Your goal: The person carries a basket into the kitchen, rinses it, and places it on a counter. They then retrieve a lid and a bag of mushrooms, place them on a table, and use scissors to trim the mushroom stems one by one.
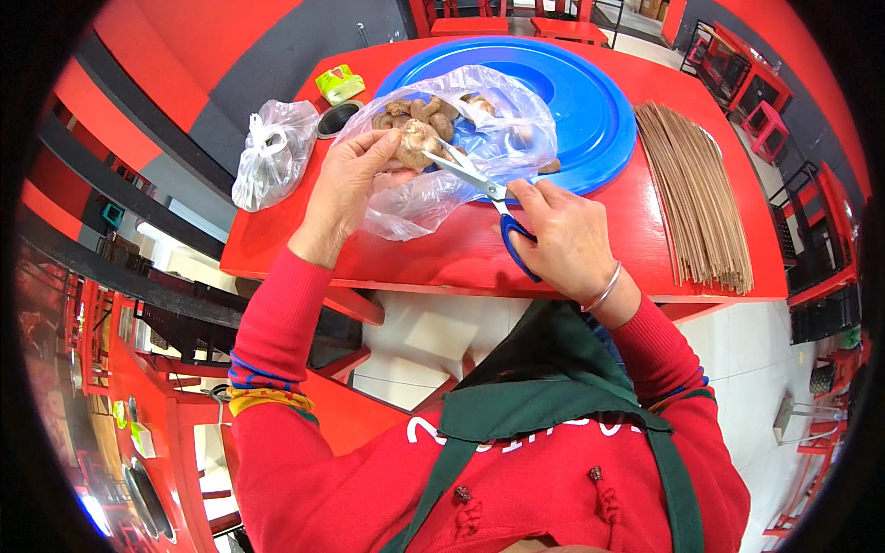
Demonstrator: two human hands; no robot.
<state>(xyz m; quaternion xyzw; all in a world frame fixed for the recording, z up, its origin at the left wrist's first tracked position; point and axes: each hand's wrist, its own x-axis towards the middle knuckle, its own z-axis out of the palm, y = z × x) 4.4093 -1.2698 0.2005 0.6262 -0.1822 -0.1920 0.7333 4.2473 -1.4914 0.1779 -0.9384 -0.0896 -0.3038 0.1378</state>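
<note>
Between the thumb and fingers of my left hand (356,180) is a brown mushroom (417,142), its pale underside turned up. My right hand (567,231) grips a pair of scissors (484,183) with blue handles; the blades are parted and their tips reach the mushroom's edge. Both hands are over a clear plastic bag (415,214), spread wide at its mouth. Several more brown mushrooms (435,114) lie inside it. Under the bag is a large round blue plastic lid (594,124).
All this rests on a red table (429,266). A bundle of thin wooden skewers (695,200) lies at the right. At the left stand a tied plastic bag (273,155), a small dark round dish (339,119) and a green tissue pack (340,84). Red chairs (470,26) are beyond the table.
</note>
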